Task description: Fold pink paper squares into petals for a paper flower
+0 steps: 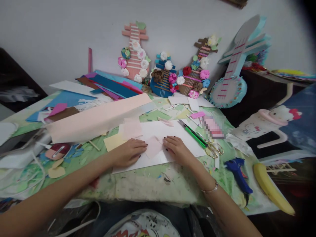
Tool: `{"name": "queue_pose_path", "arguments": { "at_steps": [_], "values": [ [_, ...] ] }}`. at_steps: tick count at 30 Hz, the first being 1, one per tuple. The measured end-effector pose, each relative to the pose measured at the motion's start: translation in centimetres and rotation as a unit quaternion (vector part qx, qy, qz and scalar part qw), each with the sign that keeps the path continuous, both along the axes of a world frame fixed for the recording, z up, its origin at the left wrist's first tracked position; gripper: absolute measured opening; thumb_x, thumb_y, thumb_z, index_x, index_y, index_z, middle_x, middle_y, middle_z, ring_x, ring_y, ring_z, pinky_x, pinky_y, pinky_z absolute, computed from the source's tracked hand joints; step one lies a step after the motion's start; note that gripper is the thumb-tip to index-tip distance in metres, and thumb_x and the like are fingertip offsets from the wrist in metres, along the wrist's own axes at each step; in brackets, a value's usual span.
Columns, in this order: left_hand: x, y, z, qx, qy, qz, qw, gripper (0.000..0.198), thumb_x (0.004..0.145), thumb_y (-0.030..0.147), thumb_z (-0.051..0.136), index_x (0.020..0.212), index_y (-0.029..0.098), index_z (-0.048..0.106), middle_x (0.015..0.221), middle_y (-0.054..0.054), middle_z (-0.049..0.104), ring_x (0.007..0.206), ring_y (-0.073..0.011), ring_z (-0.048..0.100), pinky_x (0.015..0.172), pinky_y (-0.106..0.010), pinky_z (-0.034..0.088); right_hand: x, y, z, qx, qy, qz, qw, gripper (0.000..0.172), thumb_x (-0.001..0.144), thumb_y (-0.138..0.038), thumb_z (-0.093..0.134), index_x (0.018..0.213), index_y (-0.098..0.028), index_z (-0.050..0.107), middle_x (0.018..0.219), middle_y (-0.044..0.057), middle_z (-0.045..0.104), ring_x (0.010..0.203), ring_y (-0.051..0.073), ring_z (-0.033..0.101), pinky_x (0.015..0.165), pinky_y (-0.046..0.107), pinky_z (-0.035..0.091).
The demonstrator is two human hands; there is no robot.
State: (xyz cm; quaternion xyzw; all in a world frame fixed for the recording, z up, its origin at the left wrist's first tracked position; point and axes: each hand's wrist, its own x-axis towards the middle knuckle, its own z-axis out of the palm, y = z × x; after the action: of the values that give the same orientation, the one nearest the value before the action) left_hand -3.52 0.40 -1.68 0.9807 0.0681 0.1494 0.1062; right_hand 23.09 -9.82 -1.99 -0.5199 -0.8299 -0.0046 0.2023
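Observation:
A small pale pink paper square (153,148) lies turned like a diamond on a white board (182,153), between my two hands. My left hand (129,152) rests flat on the board, its stretched fingertips at the square's left side. At the right corner, my right hand (175,149) has its bent fingers closed on the paper edge; the thumb is partly hidden. Another pink paper piece (132,127) lies just beyond my left hand, over a yellow sheet (113,142). Right of my right hand are a green utility knife (196,135) and gold-handled scissors (214,149).
A blue glue gun (239,177) and a banana (273,189) lie at the right edge. A long pink sheet (98,117) spans the left side. Flower-trimmed paper instruments (161,79) lean against the wall. A white tumbler (256,123) stands at right.

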Motion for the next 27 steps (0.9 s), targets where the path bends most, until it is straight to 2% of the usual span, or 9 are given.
{"name": "queue_pose_path", "arguments": {
  "at_steps": [3, 8, 13, 16, 17, 20, 24, 27],
  "values": [
    [0.6, -0.2, -0.6, 0.025, -0.012, 0.005, 1.0, 0.027, 0.093, 0.016, 0.04, 0.109, 0.015, 0.062, 0.111, -0.014, 0.065, 0.105, -0.0237, 0.058, 0.093, -0.044, 0.045, -1.2, -0.3, 0.0, 0.01, 0.015, 0.013, 1.0, 0.032, 0.082, -0.007, 0.055, 0.111, -0.019, 0.059, 0.116, 0.011, 0.064, 0.114, 0.023, 0.052, 0.094, 0.045, 0.042],
    [1.9, -0.6, -1.1, 0.0, -0.026, 0.031, 0.999, 0.025, 0.095, 0.017, 0.038, 0.094, 0.014, 0.064, 0.099, -0.013, 0.066, 0.093, -0.0217, 0.059, 0.087, -0.039, 0.047, -3.2, -0.7, 0.2, -0.034, 0.065, 0.062, 0.995, 0.033, 0.08, -0.016, 0.063, 0.113, -0.017, 0.058, 0.112, 0.011, 0.064, 0.107, 0.023, 0.053, 0.09, 0.042, 0.045],
    [2.4, -1.1, -0.9, -0.068, -0.057, 0.098, 0.991, 0.021, 0.093, 0.016, 0.038, 0.093, 0.014, 0.058, 0.088, -0.008, 0.062, 0.086, -0.0177, 0.057, 0.079, -0.032, 0.049, -3.4, 0.5, -0.3, -0.019, 0.114, 0.034, 0.993, 0.037, 0.076, -0.001, 0.057, 0.11, -0.014, 0.06, 0.11, 0.011, 0.064, 0.101, 0.023, 0.053, 0.087, 0.041, 0.047],
    [2.4, -1.3, -0.5, -0.104, -0.063, 0.122, 0.985, 0.014, 0.09, 0.018, 0.043, 0.094, 0.015, 0.056, 0.086, -0.006, 0.061, 0.081, -0.0169, 0.057, 0.074, -0.03, 0.049, -3.4, 1.4, -0.8, -0.007, 0.139, 0.026, 0.99, 0.03, 0.078, 0.0, 0.052, 0.102, -0.015, 0.064, 0.103, 0.009, 0.066, 0.095, 0.021, 0.053, 0.085, 0.038, 0.048],
    [2.3, -1.4, -0.4, -0.113, -0.061, 0.121, 0.984, 0.012, 0.087, 0.02, 0.048, 0.095, 0.015, 0.056, 0.088, -0.006, 0.06, 0.082, -0.0173, 0.056, 0.073, -0.03, 0.049, -3.4, 1.6, -0.9, -0.005, 0.149, 0.025, 0.988, 0.027, 0.08, -0.002, 0.052, 0.098, -0.016, 0.065, 0.099, 0.008, 0.067, 0.093, 0.02, 0.054, 0.083, 0.037, 0.049],
    [2.2, -1.4, -0.1, -0.134, -0.055, 0.099, 0.985, 0.022, 0.08, 0.02, 0.057, 0.102, 0.016, 0.055, 0.094, -0.006, 0.061, 0.089, -0.0191, 0.055, 0.078, -0.032, 0.049, -3.2, 1.7, -1.2, -0.006, 0.179, 0.017, 0.984, 0.02, 0.081, -0.004, 0.055, 0.09, -0.018, 0.067, 0.088, 0.005, 0.069, 0.087, 0.019, 0.056, 0.079, 0.034, 0.05],
    [2.3, -0.8, -0.3, -0.15, -0.056, 0.061, 0.985, 0.021, 0.085, 0.009, 0.044, 0.094, 0.017, 0.061, 0.095, -0.006, 0.063, 0.095, -0.0182, 0.054, 0.085, -0.033, 0.046, -2.5, 1.3, -1.0, -0.028, 0.207, 0.013, 0.978, 0.021, 0.08, -0.003, 0.058, 0.088, -0.018, 0.068, 0.085, 0.004, 0.07, 0.082, 0.017, 0.059, 0.075, 0.031, 0.05],
    [2.3, -0.2, -0.5, -0.159, -0.055, 0.045, 0.985, 0.023, 0.087, 0.01, 0.043, 0.091, 0.017, 0.064, 0.095, -0.007, 0.063, 0.093, -0.0177, 0.055, 0.084, -0.032, 0.045, -2.2, 1.1, -0.6, -0.051, 0.213, 0.04, 0.975, 0.022, 0.078, -0.002, 0.06, 0.087, -0.02, 0.069, 0.086, 0.003, 0.071, 0.084, 0.017, 0.059, 0.077, 0.031, 0.049]
  ]
}}
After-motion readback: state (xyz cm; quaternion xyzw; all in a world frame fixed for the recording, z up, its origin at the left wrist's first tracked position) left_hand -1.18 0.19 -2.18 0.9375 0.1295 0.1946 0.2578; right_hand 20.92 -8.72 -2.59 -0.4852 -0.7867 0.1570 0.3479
